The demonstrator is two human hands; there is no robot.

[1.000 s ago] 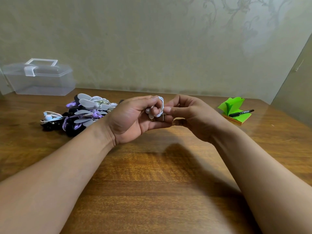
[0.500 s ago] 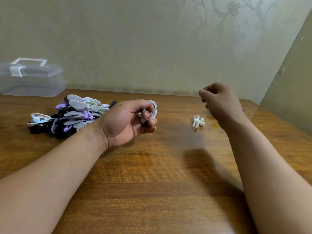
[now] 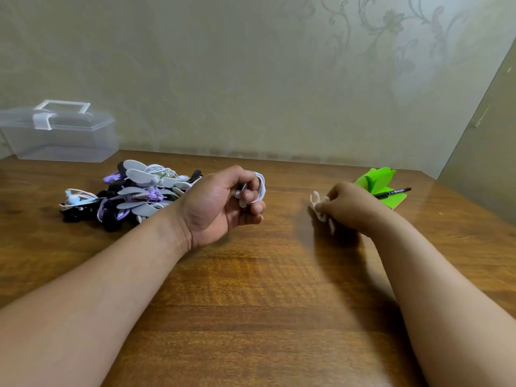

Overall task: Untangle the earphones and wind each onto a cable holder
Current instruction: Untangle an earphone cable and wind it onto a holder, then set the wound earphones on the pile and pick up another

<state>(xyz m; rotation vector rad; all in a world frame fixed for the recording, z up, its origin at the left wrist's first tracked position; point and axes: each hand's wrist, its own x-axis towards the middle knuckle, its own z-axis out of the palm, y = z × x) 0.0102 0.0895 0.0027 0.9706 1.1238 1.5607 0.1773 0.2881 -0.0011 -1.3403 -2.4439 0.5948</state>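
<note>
Over the wooden table, the left hand grips a coiled white earphone; the right hand pinches a white cable holder, blurred. Beyond the left hand lies a pile of wound earphones, then a clear box.

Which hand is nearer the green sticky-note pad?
Right. The right hand, pinching a cable holder, is beside the green sticky-note pad, at its left edge; the left hand, gripping the coiled white earphone, is farther left.
</note>
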